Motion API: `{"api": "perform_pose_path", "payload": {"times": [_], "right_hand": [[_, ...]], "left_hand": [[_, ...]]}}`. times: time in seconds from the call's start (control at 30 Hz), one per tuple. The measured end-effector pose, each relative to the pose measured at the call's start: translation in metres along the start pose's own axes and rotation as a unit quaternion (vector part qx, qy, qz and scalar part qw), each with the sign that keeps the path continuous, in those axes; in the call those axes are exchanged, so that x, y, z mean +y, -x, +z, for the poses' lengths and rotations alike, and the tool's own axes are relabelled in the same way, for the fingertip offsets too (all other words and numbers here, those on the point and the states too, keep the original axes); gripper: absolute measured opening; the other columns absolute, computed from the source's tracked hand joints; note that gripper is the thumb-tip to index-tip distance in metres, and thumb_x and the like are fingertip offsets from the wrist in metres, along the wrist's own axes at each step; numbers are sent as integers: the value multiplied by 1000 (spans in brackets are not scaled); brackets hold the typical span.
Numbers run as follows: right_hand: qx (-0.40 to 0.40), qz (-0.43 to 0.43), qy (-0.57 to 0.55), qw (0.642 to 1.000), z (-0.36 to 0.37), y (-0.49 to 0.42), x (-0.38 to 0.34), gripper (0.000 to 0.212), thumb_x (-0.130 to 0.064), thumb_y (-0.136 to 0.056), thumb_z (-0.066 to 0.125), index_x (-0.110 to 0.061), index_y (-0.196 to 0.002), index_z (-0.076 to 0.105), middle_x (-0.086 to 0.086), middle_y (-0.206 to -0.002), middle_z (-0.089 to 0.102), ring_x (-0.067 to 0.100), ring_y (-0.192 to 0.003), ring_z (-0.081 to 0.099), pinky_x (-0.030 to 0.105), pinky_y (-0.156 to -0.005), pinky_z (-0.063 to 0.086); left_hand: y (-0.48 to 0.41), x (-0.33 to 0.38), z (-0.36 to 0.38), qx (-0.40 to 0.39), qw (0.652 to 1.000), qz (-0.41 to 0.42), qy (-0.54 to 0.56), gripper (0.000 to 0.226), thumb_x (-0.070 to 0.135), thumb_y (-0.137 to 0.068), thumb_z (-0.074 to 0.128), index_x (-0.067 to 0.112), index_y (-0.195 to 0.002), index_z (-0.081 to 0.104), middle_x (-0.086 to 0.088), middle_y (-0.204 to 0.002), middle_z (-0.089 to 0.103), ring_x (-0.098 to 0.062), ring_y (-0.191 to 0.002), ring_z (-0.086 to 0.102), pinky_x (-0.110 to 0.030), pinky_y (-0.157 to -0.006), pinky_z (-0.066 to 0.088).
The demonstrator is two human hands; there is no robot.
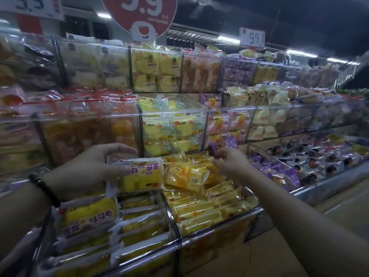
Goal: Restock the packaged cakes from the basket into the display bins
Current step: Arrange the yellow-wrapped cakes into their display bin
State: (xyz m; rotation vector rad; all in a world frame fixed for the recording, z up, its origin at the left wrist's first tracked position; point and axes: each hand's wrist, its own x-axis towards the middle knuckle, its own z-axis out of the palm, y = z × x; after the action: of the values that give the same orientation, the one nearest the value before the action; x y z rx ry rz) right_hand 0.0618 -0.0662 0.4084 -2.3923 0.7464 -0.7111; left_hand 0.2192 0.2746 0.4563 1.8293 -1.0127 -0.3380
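Round red sign (139, 9), far centre: "9.9" in white; the small print under it is too blurred to read.
White sign (32, 5), far left: a number ending ".9", its top cut off.
Price card (252, 38), far right: "9.9".
Yellow packs (175, 128), middle row: green "杨枝甘露".
Near-left pack (87, 214): "吐司"; the rest is blurred.

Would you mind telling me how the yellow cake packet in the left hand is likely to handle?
The yellow cake packet probably feels light and soft: the left hand holds it by one end alone. Its glossy film looks slippery, and its crimped ends likely flop.
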Motion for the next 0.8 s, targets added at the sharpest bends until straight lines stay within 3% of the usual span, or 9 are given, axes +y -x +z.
{"api": "perform_pose_path", "payload": {"times": [0.07, 0.13, 0.2, 0.3, 0.43, 0.6, 0.7, 0.8], "right_hand": [[37, 0, -53, 998, -11, 5, -10, 24, -26, -103, 63, -14, -123, 65, 2, -108, 66, 14, -83, 66, 29, -63, 57], [59, -36, -67, 995, -20, 10, -27, 18, -27, -103, 63, -15, -116, 67, 1, -106, 68, 9, -86, 63, 24, -65, 51], [30, -94, -76, 992, -22, 20, -51, 14, -30, -102, 65, -19, -110, 68, -2, -103, 69, 11, -91, 66, 25, -71, 53], [-54, -175, -104, 978, -15, 38, -93, 29, -41, -97, 70, -23, -120, 69, -4, -104, 73, 12, -96, 71, 33, -81, 61], [-134, -226, -97, 960, 8, 55, -143, 60, -54, -88, 77, -32, -140, 59, -6, -118, 68, 12, -105, 69, 37, -87, 61], [-124, -260, -16, 957, 44, 58, -169, 65, -46, -83, 85, -32, -141, 60, -7, -124, 63, 12, -104, 65, 34, -86, 58], [-128, -259, 20, 957, 58, 54, -169, 43, -43, -86, 82, -28, -125, 69, -8, -110, 66, 12, -95, 65, 28, -73, 51], [-82, -219, 45, 971, 72, 46, -165, 33, -48, -87, 80, -27, -110, 70, -5, -106, 65, 14, -92, 63, 29, -69, 49]], "left_hand": [[2, 0, -2, 10, 1000, -4, -1, 39, 13, -81, 82, 26, -118, 76, -4, -114, 78, -30, -102, 77, -55, -92, 60], [6, 4, -3, 25, 1000, -2, -13, 33, 9, -87, 77, 23, -117, 76, -4, -111, 79, -27, -100, 78, -52, -90, 61], [9, 10, -6, 44, 999, 4, -11, 32, 11, -86, 77, 23, -116, 76, -4, -110, 80, -25, -100, 78, -50, -90, 62], [12, 17, -14, 51, 999, 12, -14, 33, 16, -84, 79, 25, -115, 76, -5, -112, 79, -27, -103, 77, -51, -91, 61], [17, 21, -22, 67, 997, 27, -37, 30, 11, -90, 77, 26, -116, 76, -1, -110, 79, -20, -102, 77, -41, -88, 62], [22, 8, -18, 75, 997, 12, -31, 27, 14, -91, 77, 23, -116, 75, 1, -106, 80, -20, -103, 76, -37, -85, 63], [26, 0, -10, 98, 993, 16, -58, 39, 27, -88, 81, 27, -125, 66, 2, -108, 76, -18, -99, 75, -35, -80, 64], [29, -17, -2, 155, 977, 29, -141, 69, 43, -78, 88, 33, -133, 48, 16, -114, 65, -7, -101, 67, -28, -77, 59]]}}
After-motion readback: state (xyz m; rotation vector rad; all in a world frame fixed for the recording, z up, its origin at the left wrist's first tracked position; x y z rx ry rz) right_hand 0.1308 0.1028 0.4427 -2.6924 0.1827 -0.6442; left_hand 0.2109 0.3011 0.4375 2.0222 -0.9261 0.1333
